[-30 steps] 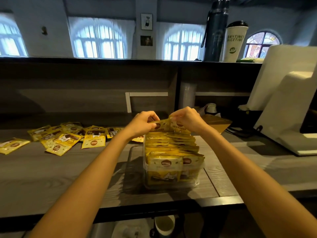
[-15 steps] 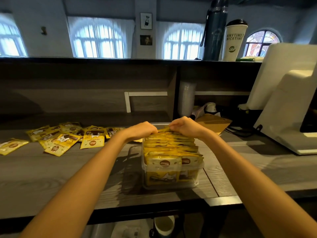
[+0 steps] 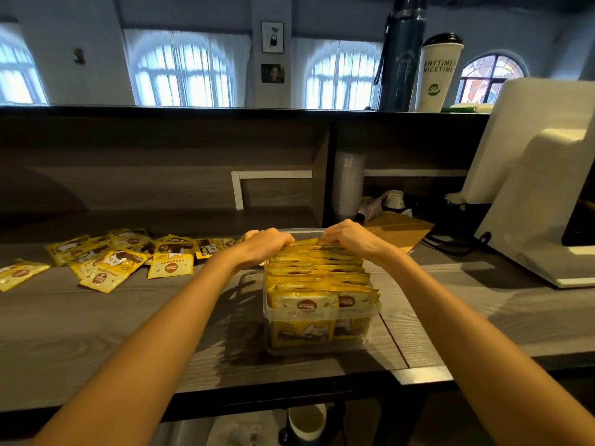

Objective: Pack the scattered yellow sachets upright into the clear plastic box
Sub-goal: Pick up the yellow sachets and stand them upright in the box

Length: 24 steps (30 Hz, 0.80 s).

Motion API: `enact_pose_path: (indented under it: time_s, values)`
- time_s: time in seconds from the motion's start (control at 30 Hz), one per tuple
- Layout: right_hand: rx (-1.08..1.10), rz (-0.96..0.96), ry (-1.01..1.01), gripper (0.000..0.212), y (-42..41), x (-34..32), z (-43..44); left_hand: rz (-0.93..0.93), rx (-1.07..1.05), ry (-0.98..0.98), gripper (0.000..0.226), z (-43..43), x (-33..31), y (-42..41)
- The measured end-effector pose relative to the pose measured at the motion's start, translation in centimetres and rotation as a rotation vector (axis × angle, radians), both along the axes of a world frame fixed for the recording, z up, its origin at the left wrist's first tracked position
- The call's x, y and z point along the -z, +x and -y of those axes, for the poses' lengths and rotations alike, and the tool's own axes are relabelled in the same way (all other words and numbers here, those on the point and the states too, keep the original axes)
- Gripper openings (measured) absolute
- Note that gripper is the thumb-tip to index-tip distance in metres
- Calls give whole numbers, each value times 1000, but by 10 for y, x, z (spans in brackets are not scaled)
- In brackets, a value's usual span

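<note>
We stand at a grey wood-grain counter (image 3: 96, 342) in a room with arched, curtained windows (image 3: 183, 75) and two small framed pictures (image 3: 272, 37) on the wall between them. A dark ledge above the counter carries a tall dark flask (image 3: 402, 53) and a white paper cup (image 3: 436, 75) with a black lid. A white machine (image 3: 541, 175) fills the right side, with a brown cardboard piece (image 3: 402, 228) lying just beside it, behind our right hand. The clear plastic box (image 3: 318, 317) sits near the counter's front edge, packed with upright yellow sachets (image 3: 315, 275) in rows. Our left hand (image 3: 264, 244) and right hand (image 3: 349, 238) are both curled over the far end of the box, fingers pinched on the top edges of the rearmost sachets. Loose sachets (image 3: 109, 262) lie flat and overlapping on the counter, well to the left of the box. Below the counter edge, a cup (image 3: 306, 421) is partly visible.
</note>
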State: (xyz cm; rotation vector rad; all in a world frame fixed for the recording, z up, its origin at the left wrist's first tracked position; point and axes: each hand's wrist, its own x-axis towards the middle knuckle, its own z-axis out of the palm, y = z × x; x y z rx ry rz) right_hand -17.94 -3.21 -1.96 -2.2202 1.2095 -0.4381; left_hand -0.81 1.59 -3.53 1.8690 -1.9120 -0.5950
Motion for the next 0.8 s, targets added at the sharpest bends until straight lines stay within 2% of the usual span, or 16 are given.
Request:
enact_pose_path:
  time_s: [0.17,0.27,0.43,0.57,0.7,0.8]
  values:
    - [9,-88,-85,33,1,-4,-6,-134,-42,-38,41,-1,-2,6]
    - [12,-86,-137,30,4,-7,-6,-106,-77,-154,42,-1,-6,6]
    - [131,84,-233,31,21,-19,-16,-81,-222,-368,33,-9,-18,17]
    - [87,117,-393,31,58,-36,-48,-64,-384,-547,25,-30,-28,39]
    - [-2,171,-409,30,112,-37,-84,-7,-566,-645,25,-61,-26,69]
    - [-38,172,-315,31,153,-17,-103,41,-678,-587,29,-78,-9,99]
